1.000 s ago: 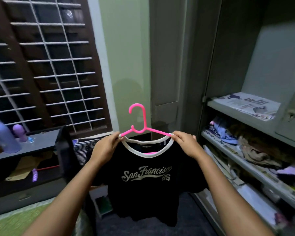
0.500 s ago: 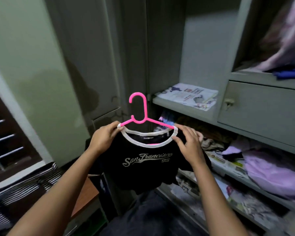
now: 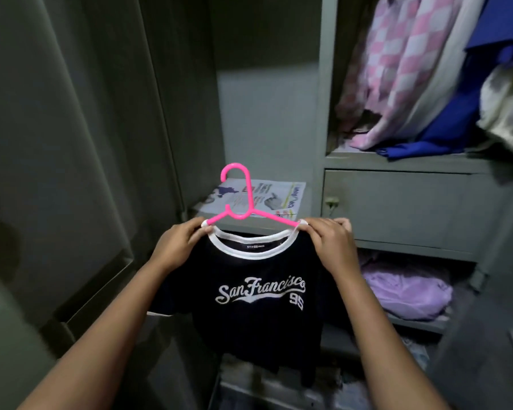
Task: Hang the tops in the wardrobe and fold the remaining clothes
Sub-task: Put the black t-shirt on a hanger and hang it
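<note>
Both hands, left hand [image 3: 175, 247] and right hand [image 3: 330, 247], pinch black tee [image 3: 258, 294] shoulders on pink hanger [image 3: 243, 202], centre frame; probably lift level, hooking the rail squarely.

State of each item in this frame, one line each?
T-shirt: on the hanger, not yet hung.
Hanger: upright, hook free.
Left hand: grips the shirt's shoulder.
Right hand: grips the other shoulder.
Drawer: closed.
Wardrobe: open.
</note>
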`<move>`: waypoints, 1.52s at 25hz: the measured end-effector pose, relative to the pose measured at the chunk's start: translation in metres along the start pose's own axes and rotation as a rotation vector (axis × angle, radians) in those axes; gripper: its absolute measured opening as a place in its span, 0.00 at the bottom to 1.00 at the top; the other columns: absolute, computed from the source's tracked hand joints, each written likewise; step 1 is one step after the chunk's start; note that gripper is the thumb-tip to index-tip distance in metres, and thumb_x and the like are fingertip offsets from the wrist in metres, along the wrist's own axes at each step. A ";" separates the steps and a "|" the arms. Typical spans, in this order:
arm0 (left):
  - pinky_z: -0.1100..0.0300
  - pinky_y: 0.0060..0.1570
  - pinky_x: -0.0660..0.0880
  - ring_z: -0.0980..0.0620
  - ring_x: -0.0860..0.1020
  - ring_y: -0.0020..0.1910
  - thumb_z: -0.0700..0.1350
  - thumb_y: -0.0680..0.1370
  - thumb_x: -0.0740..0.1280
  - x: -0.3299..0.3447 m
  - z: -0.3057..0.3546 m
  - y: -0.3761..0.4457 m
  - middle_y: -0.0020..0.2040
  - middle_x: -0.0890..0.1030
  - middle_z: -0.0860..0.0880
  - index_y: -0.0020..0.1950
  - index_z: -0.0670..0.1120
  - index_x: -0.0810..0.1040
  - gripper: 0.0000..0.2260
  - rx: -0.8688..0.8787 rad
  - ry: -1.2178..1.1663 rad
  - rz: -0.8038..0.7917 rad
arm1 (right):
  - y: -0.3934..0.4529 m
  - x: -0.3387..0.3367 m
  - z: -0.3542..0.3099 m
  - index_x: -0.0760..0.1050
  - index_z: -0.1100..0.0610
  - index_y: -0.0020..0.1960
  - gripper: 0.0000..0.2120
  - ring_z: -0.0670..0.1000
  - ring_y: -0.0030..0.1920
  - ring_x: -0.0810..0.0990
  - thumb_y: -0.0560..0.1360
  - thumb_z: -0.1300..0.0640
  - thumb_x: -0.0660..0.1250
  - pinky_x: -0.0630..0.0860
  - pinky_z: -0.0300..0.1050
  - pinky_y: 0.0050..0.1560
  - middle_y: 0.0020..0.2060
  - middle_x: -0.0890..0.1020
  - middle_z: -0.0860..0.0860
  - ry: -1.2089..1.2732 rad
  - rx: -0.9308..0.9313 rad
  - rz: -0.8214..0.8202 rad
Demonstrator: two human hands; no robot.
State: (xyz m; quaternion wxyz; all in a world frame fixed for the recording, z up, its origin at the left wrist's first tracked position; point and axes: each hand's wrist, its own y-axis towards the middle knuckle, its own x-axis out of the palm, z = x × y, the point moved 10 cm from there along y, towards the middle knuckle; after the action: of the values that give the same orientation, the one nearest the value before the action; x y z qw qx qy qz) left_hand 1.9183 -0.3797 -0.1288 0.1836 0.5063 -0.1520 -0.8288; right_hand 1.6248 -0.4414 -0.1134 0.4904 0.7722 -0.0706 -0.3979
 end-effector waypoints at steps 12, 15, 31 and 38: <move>0.50 0.44 0.73 0.44 0.78 0.47 0.63 0.79 0.52 0.030 0.070 0.083 0.44 0.79 0.48 0.47 0.50 0.72 0.19 0.398 0.068 -0.023 | -0.003 -0.025 0.069 0.73 0.40 0.40 0.06 0.46 0.43 0.75 0.76 0.47 0.64 0.70 0.61 0.59 0.35 0.77 0.39 0.244 0.492 -0.199; 0.49 0.41 0.73 0.42 0.77 0.45 0.64 0.77 0.47 0.031 0.111 0.096 0.42 0.79 0.46 0.44 0.48 0.71 0.23 0.461 0.030 0.054 | -0.001 -0.063 0.073 0.73 0.42 0.44 0.08 0.49 0.49 0.77 0.74 0.38 0.62 0.69 0.60 0.59 0.41 0.80 0.42 0.088 0.545 -0.082; 0.53 0.57 0.57 0.52 0.70 0.61 0.61 0.80 0.53 -0.095 0.271 0.209 0.58 0.76 0.53 0.58 0.51 0.74 0.18 0.548 -0.275 0.360 | 0.072 -0.347 -0.027 0.80 0.51 0.58 0.16 0.63 0.50 0.79 0.78 0.44 0.62 0.67 0.51 0.52 0.48 0.82 0.62 -0.709 0.683 0.638; 0.52 0.63 0.59 0.51 0.68 0.65 0.59 0.80 0.56 -0.109 0.313 0.243 0.63 0.73 0.52 0.64 0.48 0.71 0.19 0.614 -0.301 0.487 | 0.182 -0.371 -0.017 0.80 0.54 0.56 0.15 0.62 0.51 0.78 0.78 0.47 0.62 0.65 0.50 0.51 0.48 0.82 0.60 -0.819 0.628 0.726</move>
State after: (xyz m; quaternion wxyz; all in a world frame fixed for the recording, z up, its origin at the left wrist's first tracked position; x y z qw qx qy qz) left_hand 1.7205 -0.5247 0.2007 0.1906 0.3600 -0.5322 -0.7422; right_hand 1.4382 -0.3369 0.2408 0.2774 0.5911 -0.6237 -0.4297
